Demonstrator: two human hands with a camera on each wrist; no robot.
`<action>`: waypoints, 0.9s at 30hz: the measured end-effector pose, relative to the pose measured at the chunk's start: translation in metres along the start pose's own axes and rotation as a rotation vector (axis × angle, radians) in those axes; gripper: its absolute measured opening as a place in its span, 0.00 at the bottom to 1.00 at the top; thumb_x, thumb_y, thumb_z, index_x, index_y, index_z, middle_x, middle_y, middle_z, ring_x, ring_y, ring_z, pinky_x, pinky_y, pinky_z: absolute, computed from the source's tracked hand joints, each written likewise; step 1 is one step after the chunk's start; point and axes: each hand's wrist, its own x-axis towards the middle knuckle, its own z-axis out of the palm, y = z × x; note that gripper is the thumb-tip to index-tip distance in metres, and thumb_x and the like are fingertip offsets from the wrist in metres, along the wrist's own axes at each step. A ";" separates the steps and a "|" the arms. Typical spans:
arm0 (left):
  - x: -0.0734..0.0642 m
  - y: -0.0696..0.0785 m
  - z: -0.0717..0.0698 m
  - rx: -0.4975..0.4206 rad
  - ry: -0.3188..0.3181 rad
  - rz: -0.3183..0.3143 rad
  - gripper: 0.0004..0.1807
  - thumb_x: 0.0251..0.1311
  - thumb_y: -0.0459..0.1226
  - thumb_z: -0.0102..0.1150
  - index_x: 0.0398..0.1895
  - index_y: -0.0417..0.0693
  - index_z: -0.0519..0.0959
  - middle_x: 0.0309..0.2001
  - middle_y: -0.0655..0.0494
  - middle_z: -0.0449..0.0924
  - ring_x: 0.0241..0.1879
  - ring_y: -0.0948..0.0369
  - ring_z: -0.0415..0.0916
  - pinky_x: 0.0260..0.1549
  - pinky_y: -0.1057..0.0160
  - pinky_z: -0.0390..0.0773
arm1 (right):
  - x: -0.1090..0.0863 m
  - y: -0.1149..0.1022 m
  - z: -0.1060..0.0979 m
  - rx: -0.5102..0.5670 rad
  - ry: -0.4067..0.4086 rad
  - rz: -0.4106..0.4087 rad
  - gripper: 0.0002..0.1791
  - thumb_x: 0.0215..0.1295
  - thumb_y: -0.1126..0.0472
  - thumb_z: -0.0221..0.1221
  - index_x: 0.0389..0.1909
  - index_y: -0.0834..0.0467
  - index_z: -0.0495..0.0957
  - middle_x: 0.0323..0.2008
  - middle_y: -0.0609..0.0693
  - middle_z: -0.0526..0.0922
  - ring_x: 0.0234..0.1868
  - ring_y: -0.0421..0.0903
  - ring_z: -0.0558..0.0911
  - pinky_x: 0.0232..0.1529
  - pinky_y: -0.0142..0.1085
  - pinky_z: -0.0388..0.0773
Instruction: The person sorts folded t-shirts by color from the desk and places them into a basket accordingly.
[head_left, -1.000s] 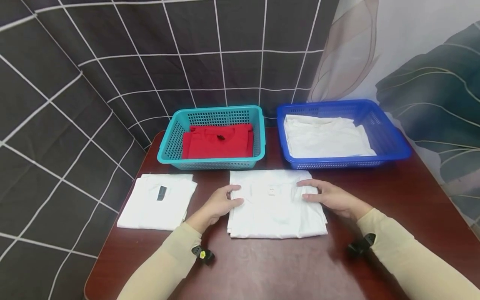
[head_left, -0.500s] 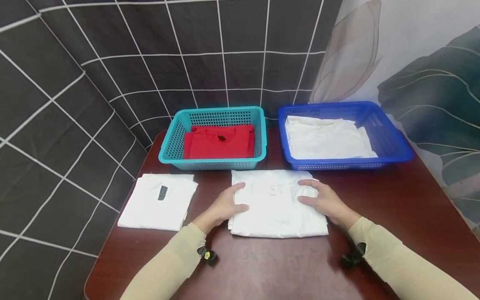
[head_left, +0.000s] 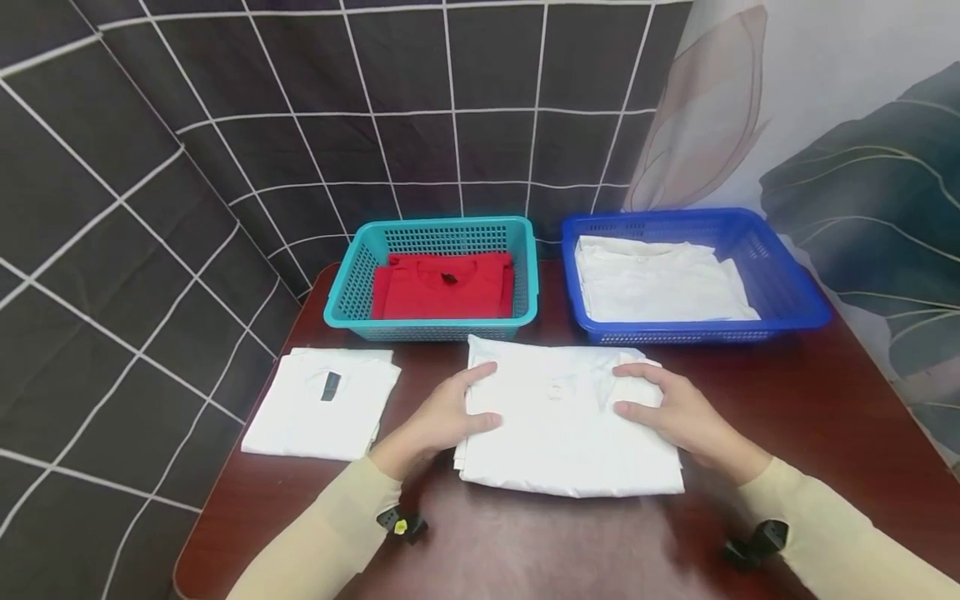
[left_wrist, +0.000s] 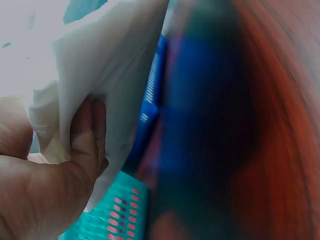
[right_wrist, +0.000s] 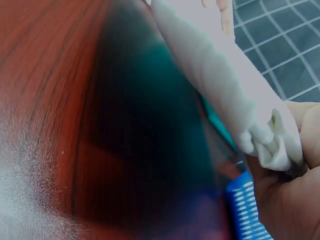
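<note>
A folded white shirt (head_left: 558, 417) lies in the middle of the dark red table (head_left: 825, 417), in front of the two baskets. My left hand (head_left: 457, 408) grips its left edge, thumb on top and fingers tucked under. My right hand (head_left: 652, 400) holds the right edge the same way. In the left wrist view my left hand (left_wrist: 75, 150) pinches the white fabric (left_wrist: 100, 65), which is raised off the table. In the right wrist view the folded edge of the shirt (right_wrist: 220, 75) hangs above the wood, held by my right hand (right_wrist: 295, 165).
A teal basket (head_left: 341, 304) with a folded red shirt (head_left: 442, 287) stands at the back centre. A blue basket (head_left: 787, 275) with folded white shirts (head_left: 660, 283) stands at the back right. Another folded white shirt (head_left: 322, 404) lies at the table's left edge.
Both hands have closed on the shirt's side edges. The shirt has come up slightly and shifted a little towards me.
</note>
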 end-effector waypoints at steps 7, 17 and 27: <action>-0.016 0.038 -0.007 0.115 0.016 0.137 0.43 0.52 0.40 0.70 0.72 0.55 0.62 0.68 0.54 0.63 0.65 0.58 0.60 0.59 0.54 0.70 | -0.025 -0.024 -0.024 -0.001 0.035 -0.031 0.34 0.56 0.44 0.67 0.63 0.51 0.71 0.60 0.60 0.70 0.39 0.52 0.78 0.28 0.36 0.78; 0.024 0.087 -0.014 0.149 0.060 0.283 0.45 0.51 0.41 0.71 0.73 0.63 0.59 0.66 0.54 0.62 0.60 0.60 0.63 0.44 0.66 0.79 | -0.017 -0.039 -0.078 -0.061 0.154 -0.036 0.36 0.59 0.44 0.64 0.67 0.50 0.67 0.60 0.64 0.69 0.23 0.49 0.81 0.19 0.40 0.78; 0.087 0.127 -0.019 0.199 0.077 0.295 0.46 0.50 0.43 0.71 0.73 0.62 0.59 0.68 0.54 0.60 0.60 0.61 0.61 0.46 0.66 0.77 | 0.027 -0.031 -0.122 -0.028 0.205 0.019 0.38 0.58 0.38 0.63 0.69 0.40 0.63 0.60 0.59 0.65 0.26 0.53 0.83 0.24 0.45 0.81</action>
